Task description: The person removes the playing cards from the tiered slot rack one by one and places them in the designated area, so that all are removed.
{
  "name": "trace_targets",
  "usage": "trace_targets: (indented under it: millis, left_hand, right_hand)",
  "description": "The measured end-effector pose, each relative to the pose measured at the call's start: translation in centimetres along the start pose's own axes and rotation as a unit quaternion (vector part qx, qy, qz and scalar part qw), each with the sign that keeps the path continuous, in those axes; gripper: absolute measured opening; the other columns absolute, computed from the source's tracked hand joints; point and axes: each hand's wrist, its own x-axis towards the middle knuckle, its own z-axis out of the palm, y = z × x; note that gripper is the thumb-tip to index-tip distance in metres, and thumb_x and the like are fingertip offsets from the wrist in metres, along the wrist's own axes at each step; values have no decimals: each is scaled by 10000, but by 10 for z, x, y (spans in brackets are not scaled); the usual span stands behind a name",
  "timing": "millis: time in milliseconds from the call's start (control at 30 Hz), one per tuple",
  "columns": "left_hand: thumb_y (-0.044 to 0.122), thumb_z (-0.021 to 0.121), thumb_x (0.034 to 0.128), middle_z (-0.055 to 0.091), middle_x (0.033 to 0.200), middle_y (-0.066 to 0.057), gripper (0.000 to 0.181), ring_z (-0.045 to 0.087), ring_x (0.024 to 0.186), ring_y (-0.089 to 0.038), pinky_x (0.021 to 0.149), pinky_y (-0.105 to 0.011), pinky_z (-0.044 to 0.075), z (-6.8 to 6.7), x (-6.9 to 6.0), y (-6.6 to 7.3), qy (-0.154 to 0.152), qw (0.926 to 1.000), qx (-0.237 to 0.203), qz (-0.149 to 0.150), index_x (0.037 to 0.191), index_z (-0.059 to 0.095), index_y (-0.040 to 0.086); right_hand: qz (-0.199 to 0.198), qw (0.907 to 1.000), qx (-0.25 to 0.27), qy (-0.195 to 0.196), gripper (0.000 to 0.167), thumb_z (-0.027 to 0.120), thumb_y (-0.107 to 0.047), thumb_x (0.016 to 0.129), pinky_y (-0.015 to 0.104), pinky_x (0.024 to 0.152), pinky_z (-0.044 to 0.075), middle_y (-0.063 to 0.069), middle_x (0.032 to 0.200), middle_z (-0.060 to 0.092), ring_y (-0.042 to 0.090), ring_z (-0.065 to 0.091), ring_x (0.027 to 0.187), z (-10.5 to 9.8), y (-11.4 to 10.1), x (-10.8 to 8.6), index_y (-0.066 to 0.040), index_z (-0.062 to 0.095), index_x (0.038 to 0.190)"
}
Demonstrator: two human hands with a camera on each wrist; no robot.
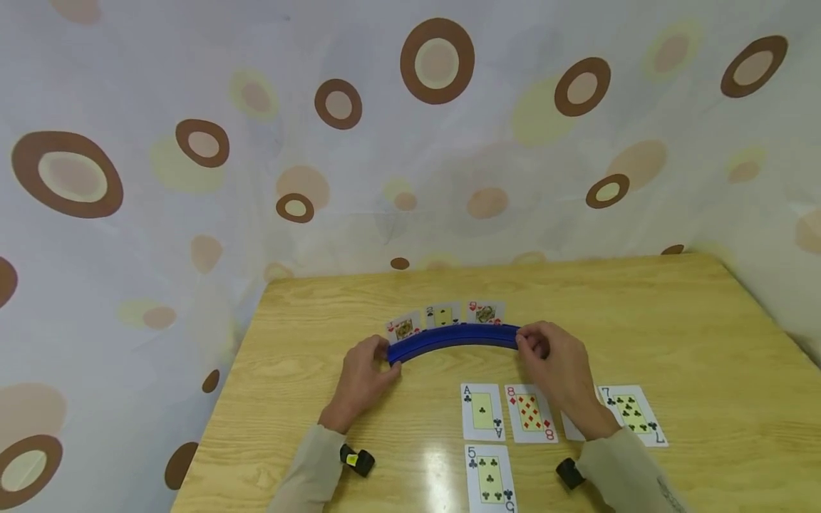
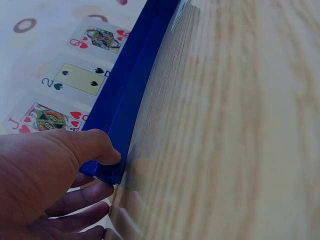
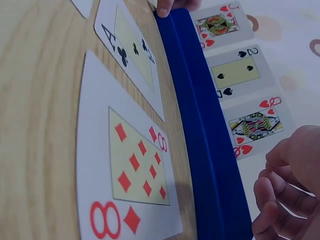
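A curved blue card holder (image 1: 458, 335) stands on the wooden table, carrying a jack of hearts (image 2: 50, 118), a two of spades (image 2: 80, 79) and a queen of hearts (image 2: 101, 39). My left hand (image 1: 365, 374) grips its left end, the thumb (image 2: 100, 146) over the front and the fingers underneath. By the right end is my right hand (image 1: 558, 363), its fingers curled and the thumb (image 3: 282, 152) close to the index fingertip. No card shows in that hand. Whether its fingertips pinch the holder's end is unclear.
In front of the holder lie an ace of clubs (image 1: 482, 412), an eight of diamonds (image 1: 530, 413), a seven of clubs (image 1: 631, 415) and a five of clubs (image 1: 489, 479). Another card (image 1: 571, 426) is mostly covered by my right hand. A patterned cloth (image 1: 487, 142) hangs behind the table.
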Motion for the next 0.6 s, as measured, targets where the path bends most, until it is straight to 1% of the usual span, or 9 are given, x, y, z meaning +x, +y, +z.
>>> trace_targets:
  millis: [100, 267, 400, 500, 600]
  left_hand:
    - [130, 804, 942, 764, 1058, -126, 293, 708, 988, -270, 973, -520, 557, 1, -1, 0, 15, 10000, 17, 67, 1180, 704, -11]
    - [130, 806, 939, 765, 1057, -131, 301, 711, 995, -278, 992, -534, 549, 1, 0, 2, -13, 10000, -1, -12, 1183, 705, -14]
    - [135, 804, 941, 766, 1062, -132, 308, 713, 999, -282, 999, -541, 549, 1, -1, 2, -28, 10000, 11, -28, 1189, 704, -17]
    - [135, 805, 943, 768, 1062, -131, 309, 715, 998, -284, 996, -545, 553, 1, 0, 1, -13, 10000, 39, -6, 1193, 705, -18]
    - [134, 805, 945, 768, 1060, -132, 313, 715, 997, -285, 993, -548, 555, 0, 0, 2, -14, 10000, 36, 16, 1198, 706, -21]
  right_hand:
    - [133, 9999, 18, -50, 90, 765, -59, 996, 209, 637, 490, 49, 851, 734, 63, 603, 705, 5, 5, 5, -46, 779, 1084]
    - [336, 9994, -69, -27, 164, 764, -131, 1020, 223, 607, 471, 48, 852, 738, 58, 597, 671, 14, 13, 15, -49, 776, 1161]
    - [343, 9991, -227, 89, 225, 792, -172, 1008, 230, 578, 439, 43, 860, 749, 51, 576, 644, 20, 15, 21, -72, 776, 1209]
    - [301, 9992, -267, 73, 248, 803, -183, 1002, 230, 580, 438, 43, 870, 757, 59, 590, 646, 24, 13, 25, -81, 778, 1227]
    - [324, 9992, -249, 19, 234, 793, -189, 1009, 232, 586, 438, 45, 877, 759, 78, 607, 659, 26, 10, 27, -84, 784, 1218]
